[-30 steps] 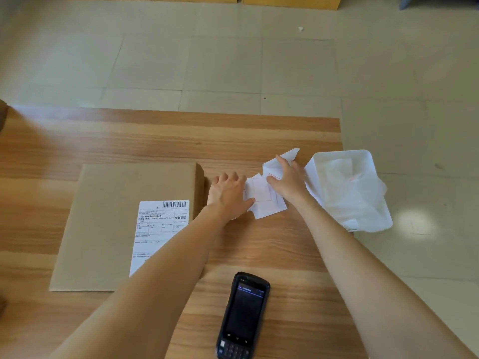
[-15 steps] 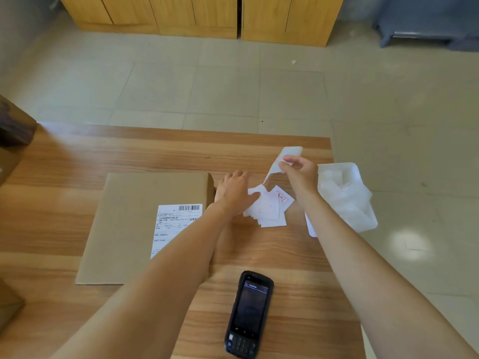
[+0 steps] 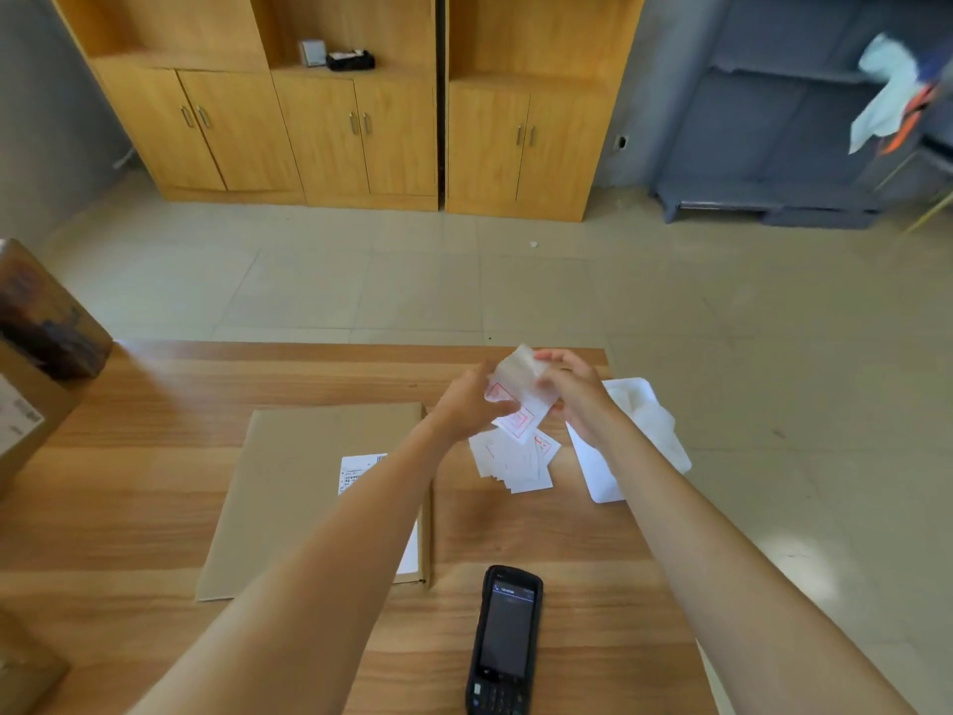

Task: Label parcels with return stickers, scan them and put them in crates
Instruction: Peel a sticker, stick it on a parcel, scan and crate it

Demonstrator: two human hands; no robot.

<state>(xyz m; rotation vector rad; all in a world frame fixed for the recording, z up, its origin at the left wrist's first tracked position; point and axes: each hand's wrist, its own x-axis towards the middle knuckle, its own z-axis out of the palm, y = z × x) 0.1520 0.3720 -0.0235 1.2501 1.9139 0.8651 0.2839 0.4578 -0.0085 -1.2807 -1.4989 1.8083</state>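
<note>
Peeling a return sticker above the table

Both the left hand (image 3: 466, 405) and right hand (image 3: 577, 394) pinch one sticker (image 3: 518, 399) over the pile (image 3: 515, 459); the parcel (image 3: 314, 487) lies just left. Peel slowly from one corner, keeping the adhesive off the fingers.

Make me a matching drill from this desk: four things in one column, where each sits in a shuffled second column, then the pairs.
Things
1. handheld scanner
2. flat cardboard parcel
3. sticker sheet with red print
4. white plastic bag

Places
A. held up between both hands
B. at the table's right edge, partly overhanging
C. lying flat under the left forearm
D. near edge of the table, between the forearms

Pairs: 1-D, 2-C, 3-A, 4-B
</note>
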